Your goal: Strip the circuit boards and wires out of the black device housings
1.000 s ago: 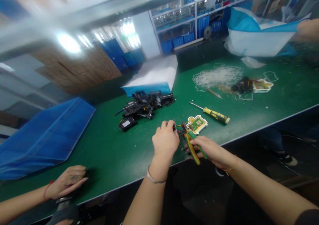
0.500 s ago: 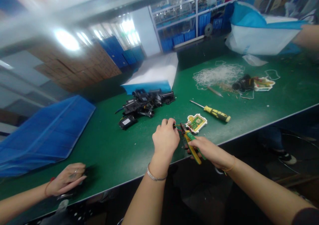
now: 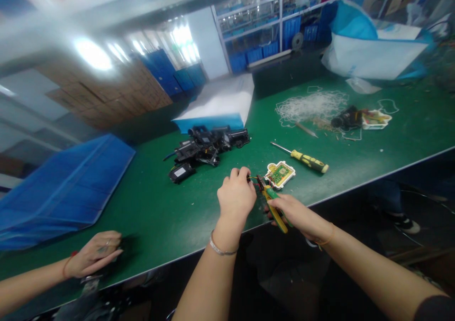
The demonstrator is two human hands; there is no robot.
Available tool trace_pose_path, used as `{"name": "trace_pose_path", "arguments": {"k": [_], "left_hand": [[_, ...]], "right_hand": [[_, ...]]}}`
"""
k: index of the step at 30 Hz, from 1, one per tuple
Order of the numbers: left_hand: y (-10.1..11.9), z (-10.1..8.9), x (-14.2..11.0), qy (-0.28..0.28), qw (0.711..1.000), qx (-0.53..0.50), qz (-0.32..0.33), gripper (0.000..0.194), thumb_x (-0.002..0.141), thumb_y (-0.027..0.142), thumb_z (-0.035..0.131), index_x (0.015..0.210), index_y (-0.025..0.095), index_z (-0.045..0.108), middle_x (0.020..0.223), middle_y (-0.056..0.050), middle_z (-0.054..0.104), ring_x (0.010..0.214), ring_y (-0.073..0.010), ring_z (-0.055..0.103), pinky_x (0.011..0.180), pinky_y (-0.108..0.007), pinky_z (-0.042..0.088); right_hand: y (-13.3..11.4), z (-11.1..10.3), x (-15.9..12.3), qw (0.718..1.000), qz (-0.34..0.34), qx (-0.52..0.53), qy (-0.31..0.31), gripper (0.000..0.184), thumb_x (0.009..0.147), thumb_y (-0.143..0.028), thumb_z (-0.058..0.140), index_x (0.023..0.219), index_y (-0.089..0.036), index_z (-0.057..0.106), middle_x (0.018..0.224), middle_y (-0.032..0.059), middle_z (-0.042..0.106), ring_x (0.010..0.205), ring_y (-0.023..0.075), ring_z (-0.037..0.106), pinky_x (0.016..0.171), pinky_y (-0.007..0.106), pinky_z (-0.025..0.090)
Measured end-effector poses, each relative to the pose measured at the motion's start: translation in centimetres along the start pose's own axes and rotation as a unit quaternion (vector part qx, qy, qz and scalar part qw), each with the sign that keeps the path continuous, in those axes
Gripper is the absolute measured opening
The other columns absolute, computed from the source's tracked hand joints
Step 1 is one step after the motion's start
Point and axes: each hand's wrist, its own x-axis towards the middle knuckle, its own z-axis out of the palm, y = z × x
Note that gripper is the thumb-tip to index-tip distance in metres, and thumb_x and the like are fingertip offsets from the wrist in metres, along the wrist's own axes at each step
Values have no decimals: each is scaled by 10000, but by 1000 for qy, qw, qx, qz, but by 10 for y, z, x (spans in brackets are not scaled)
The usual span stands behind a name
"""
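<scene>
Pliers [image 3: 276, 216] sit clasped in the right hand [image 3: 295, 212], angled back into the palm, apparently so their jaws reach the thin wires [image 3: 253, 178] beside the left hand [image 3: 235, 195]. Its fingers curl around a mostly hidden dark part [image 3: 249, 179], likely to steady those wires. Just beyond the right-hand grip rests the circuit board [image 3: 280, 174]; farther out, a screwdriver [image 3: 308, 161] lies clear of both hands.

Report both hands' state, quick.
Left hand: closed on a dark part, mostly hidden.
Right hand: closed around the yellow-and-green pliers.
</scene>
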Motion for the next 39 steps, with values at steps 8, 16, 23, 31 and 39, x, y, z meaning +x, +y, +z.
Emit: {"name": "trace_pose_path", "arguments": {"k": [8,16,23,31,39], "left_hand": [[-2,3,0,15,1000,3,11,170,847,310,507,1015,294,525,1003,-25,562,858,-227,570,618,-308,412],[-1,1,0,9,1000,-6,7,166,849,303,506,1013,290,530,1009,-30,564,861,-227,568,631,-309,406],[-2,2,0,29,999,-5,16,153,836,299,512,988,295,529,979,-18,567,827,-234,567,581,-311,384],[-2,3,0,22,1000,-10,16,165,835,297,514,1000,293,528,988,-25,563,843,-235,564,607,-309,389],[-1,1,0,-3,1000,-13,5,180,850,296,499,1027,289,528,1020,-40,554,881,-227,563,649,-306,404]], "right_hand": [[4,1,2,999,-30,-32,18,224,819,-386,491,862,-173,543,798,19,554,692,136,543,553,230,479],[4,3,2,1000,-20,-1,11,225,825,-373,496,908,-170,548,833,30,550,747,152,556,599,263,518],[6,2,0,1000,-20,-4,12,240,822,-384,504,926,-172,550,854,37,563,772,166,578,633,285,531],[10,1,1,1000,-21,5,11,244,820,-388,514,947,-185,556,864,36,575,790,176,603,644,290,536],[14,-3,6,997,-53,-45,25,199,845,-367,477,846,-178,539,763,11,555,666,137,560,530,235,496]]}}
